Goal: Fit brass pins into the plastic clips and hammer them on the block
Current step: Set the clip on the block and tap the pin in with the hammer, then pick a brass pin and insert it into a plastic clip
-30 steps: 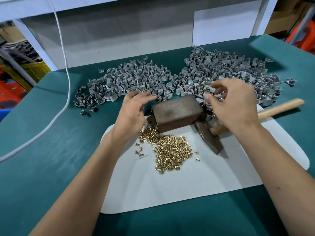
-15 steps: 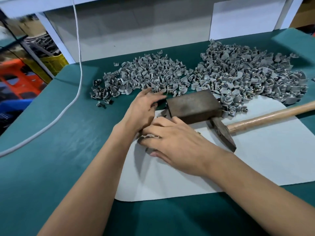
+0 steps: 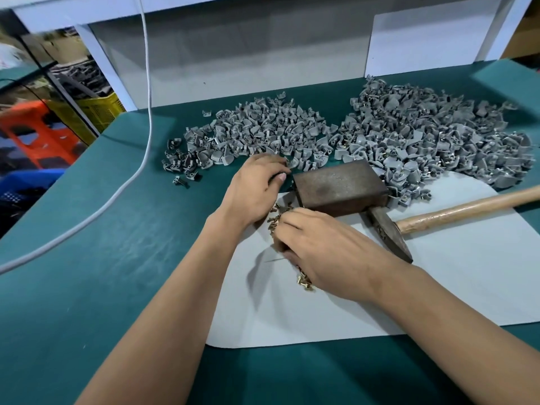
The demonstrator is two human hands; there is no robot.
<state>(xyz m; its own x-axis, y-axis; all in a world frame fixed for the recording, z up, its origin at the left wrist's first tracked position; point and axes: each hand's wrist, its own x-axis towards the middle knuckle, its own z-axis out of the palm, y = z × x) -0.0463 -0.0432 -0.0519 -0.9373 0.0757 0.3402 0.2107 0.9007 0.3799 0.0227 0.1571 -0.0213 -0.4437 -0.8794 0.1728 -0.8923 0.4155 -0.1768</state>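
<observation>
A dark brown block point(image 3: 339, 185) lies on a white sheet point(image 3: 438, 287). Behind it spread two piles of grey plastic clips, one on the left point(image 3: 257, 133) and one on the right point(image 3: 423, 133). My left hand point(image 3: 254, 188) sits at the block's left end by the near edge of the left pile; its thumb and curled fingers seem to pinch a clip, though this is mostly hidden. My right hand point(image 3: 327, 252) lies over the brass pins point(image 3: 304, 281) with its fingers curled into them. Only a few pins show around it.
A hammer with a wooden handle point(image 3: 467, 209) lies on the sheet, right of the block, head point(image 3: 388, 235) toward me. A white cable point(image 3: 146, 112) runs down across the green table's left side. Orange point(image 3: 38, 135) and yellow point(image 3: 96, 109) crates stand beyond the left edge.
My right hand came from the right clip pile down onto the brass pins and now curls into them. My left hand shifted slightly toward the left clip pile. The view swung left.
</observation>
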